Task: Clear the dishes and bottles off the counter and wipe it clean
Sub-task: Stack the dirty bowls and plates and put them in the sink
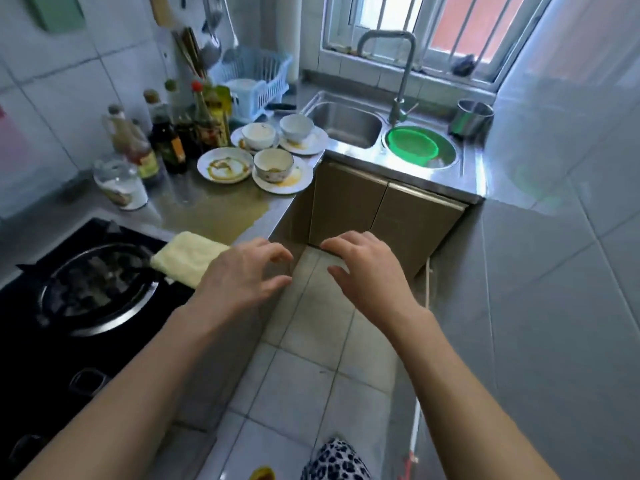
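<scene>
Hands empty: left hand (242, 271) and right hand (360, 268) both open, fingers loosely curled, hovering over the floor just off the counter (194, 199) edge. Dishes (270, 154), soiled plates under bowls, sit at the counter's far end beside the sink (343, 123); bottles (173, 133) stand behind them by the wall. Cloth (188, 256) lies at the counter's near end, close under the left hand. Spill (221, 213) lies between cloth and dishes. Dishes lie ahead of both hands; the left is judged nearer.

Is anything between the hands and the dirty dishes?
Nothing stands between. Both the left hand and right hand hover empty over the floor, and only a yellowish spill lies on the counter before the dishes.
</scene>
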